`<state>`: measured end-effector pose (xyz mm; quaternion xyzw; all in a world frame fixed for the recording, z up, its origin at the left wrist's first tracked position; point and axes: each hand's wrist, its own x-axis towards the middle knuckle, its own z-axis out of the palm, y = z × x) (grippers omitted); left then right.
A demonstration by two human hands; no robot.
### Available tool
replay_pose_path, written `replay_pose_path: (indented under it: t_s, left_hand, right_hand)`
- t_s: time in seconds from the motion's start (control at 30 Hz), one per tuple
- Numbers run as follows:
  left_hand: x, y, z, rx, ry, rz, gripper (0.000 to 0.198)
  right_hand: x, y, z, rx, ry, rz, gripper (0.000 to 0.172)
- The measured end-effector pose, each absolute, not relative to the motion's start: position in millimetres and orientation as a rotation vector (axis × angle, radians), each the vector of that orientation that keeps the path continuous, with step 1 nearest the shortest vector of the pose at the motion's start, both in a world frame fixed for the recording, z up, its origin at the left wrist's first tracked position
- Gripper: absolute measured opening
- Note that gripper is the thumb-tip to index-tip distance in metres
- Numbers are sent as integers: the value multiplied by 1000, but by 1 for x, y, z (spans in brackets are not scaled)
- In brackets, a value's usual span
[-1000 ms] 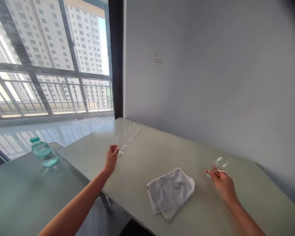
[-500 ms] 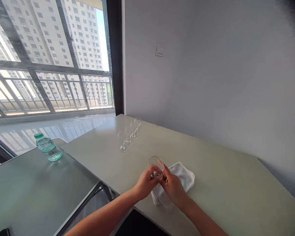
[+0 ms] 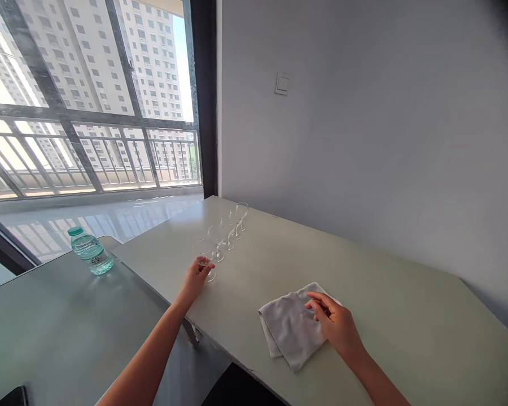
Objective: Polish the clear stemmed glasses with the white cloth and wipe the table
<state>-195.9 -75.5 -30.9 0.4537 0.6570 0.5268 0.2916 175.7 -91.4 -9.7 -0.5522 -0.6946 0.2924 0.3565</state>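
My left hand (image 3: 195, 277) is closed around a clear wine glass (image 3: 203, 248), which is upright at the near end of a line of similar glasses. Behind it, several stemmed glasses (image 3: 217, 239) run back toward the wall. Over the right part of a folded grey cloth (image 3: 290, 324) is my right hand (image 3: 332, 321), its fingers apart and slightly curled, holding nothing. Whether that hand touches the cloth I cannot tell. The held glass's foot shows at or just above the tabletop.
The pale table (image 3: 389, 316) reaches to the grey wall. A lower dark table (image 3: 68, 332) adjoins on the left, with a green-tinted water bottle (image 3: 92, 254) on it and a dark object (image 3: 14, 397) at its near corner. Large windows (image 3: 93, 101) stand beyond.
The wine glass, held in both hands above the cloth before, has moved left and away to the row in my left hand. My right hand has let go and shifted right over the cloth.
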Motion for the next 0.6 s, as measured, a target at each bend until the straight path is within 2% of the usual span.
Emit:
replay_pose_path:
  t_s: [0.33,0.47,0.6]
  left_hand:
    - [-202,-65,-36,1224,1743,1394,33]
    - [-200,-69,-32,1211,1857,1396,36]
    - [-187,-94,-33,969,2049,1788,42]
  right_hand:
    - [170,-90,-10,-1496,-1928,713,27]
    - [157,-97,-5,-1629,-2126,468,25]
    - [145,-105,7,-1955,-2312,25,33]
